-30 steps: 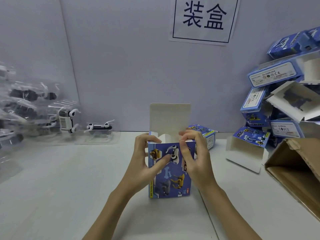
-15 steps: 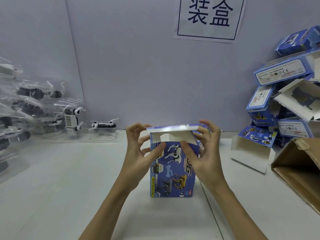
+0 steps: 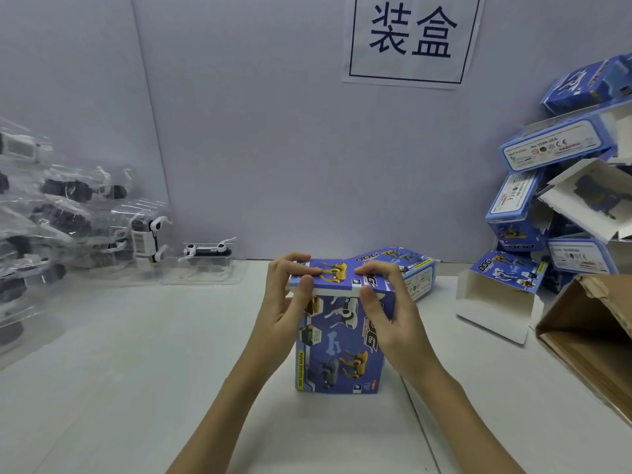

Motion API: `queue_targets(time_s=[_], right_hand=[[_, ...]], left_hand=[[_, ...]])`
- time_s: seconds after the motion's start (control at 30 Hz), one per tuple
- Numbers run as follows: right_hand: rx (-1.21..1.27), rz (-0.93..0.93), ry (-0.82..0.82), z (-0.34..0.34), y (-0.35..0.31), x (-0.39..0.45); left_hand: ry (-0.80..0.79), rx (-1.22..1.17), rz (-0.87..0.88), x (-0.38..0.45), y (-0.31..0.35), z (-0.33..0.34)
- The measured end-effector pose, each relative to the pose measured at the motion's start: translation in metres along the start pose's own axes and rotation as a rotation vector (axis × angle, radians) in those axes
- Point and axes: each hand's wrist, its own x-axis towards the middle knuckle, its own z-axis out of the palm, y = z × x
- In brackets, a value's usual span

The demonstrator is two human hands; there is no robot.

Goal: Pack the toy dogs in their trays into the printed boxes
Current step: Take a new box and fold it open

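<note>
Lid (image 3: 333,280) now folded down under both fingers (image 3: 372,268).

The upright blue printed cardboard box (image 3: 342,340) carries pictures of white, grey and yellow dogs, a pale bone and a yellow side strip. The clear plastic trays (image 3: 78,227) hold black-and-white toy dogs (image 3: 208,250) (some blurred). The open brown corrugated carton (image 3: 591,336) is plain.

Head-worn view, forward and down
</note>
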Motion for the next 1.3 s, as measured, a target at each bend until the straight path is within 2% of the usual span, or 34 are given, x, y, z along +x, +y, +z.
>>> queue_targets(time_s=[0.1,0.2,0.3,0.37,0.5,0.57,0.7,0.83,1.0,1.07,1.13,1.2,1.3], right_hand=[[0.027,0.019,0.010,0.003,0.001,0.000],[0.068,0.045,0.047,0.005,0.002,0.000],[0.099,-0.005,0.100,0.009,0.003,-0.002],[0.089,-0.030,0.136,0.011,0.003,-0.003],[-0.112,-0.106,0.055,0.002,0.001,0.001],[-0.119,-0.088,0.014,-0.003,-0.001,0.002],[-0.033,-0.027,0.060,-0.002,-0.003,0.001],[0.021,-0.003,0.096,0.000,-0.003,0.000],[0.143,0.020,0.187,0.005,0.000,0.000],[0.180,0.066,0.235,0.006,0.003,0.002],[0.131,0.097,0.251,0.005,0.007,0.004],[0.076,0.149,0.173,0.003,0.014,0.004],[0.071,0.218,-0.051,0.009,0.023,-0.001]], left_hand=[[0.026,0.034,0.039,-0.001,-0.006,0.001],[-0.021,0.085,0.009,-0.004,-0.008,-0.002],[0.028,0.023,-0.022,-0.005,-0.008,-0.001],[0.005,0.064,-0.011,-0.005,-0.008,-0.002],[-0.098,0.221,0.062,-0.003,-0.006,-0.011],[-0.118,0.213,0.030,-0.002,-0.002,-0.013],[-0.075,0.238,0.036,-0.003,-0.001,-0.012],[-0.035,0.145,-0.014,0.000,0.000,-0.011],[-0.112,0.172,-0.112,0.002,-0.013,-0.019],[-0.080,0.194,-0.145,0.003,-0.016,-0.020],[0.034,0.213,-0.104,0.004,-0.018,-0.019],[0.157,0.331,0.009,0.005,-0.019,-0.021],[0.247,0.757,0.255,0.005,-0.027,-0.026]])
